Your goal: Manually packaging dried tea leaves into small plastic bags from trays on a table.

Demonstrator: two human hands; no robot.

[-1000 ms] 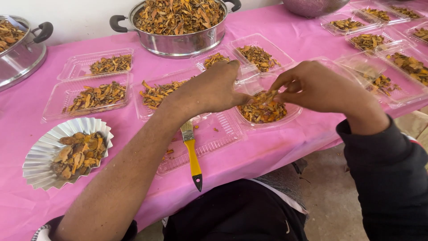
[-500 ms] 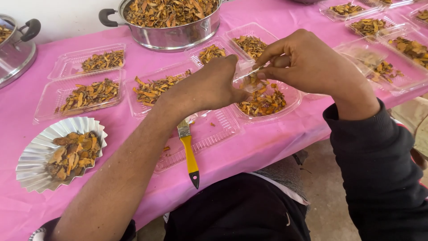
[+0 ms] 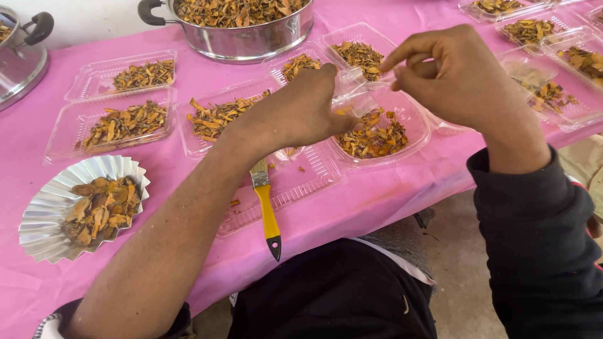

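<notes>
My left hand (image 3: pixel 301 110) reaches over the pink table and grips the raised clear lid (image 3: pixel 352 85) of a clear plastic container (image 3: pixel 418 129) that holds orange-brown dried slices (image 3: pixel 374 135). My right hand (image 3: pixel 458 75) hovers just above and to the right of that container. Its thumb and forefinger are pinched close together. Whether a piece sits between them I cannot tell. A brush with a yellow handle (image 3: pixel 269 213) lies on a flat clear lid (image 3: pixel 301 182) below my left wrist.
A steel pot (image 3: pixel 251 34) full of slices stands at the back, and a second pot (image 3: pixel 22 63) at far left. Several filled clear trays (image 3: pixel 110 125) cover the pink tablecloth (image 3: pixel 389 194). A silver fluted foil dish (image 3: pixel 47 213) with slices sits near left.
My right hand has risen from the slices in the container to well above it. My left hand has kept its grip at the lid. The view has shifted slightly.
</notes>
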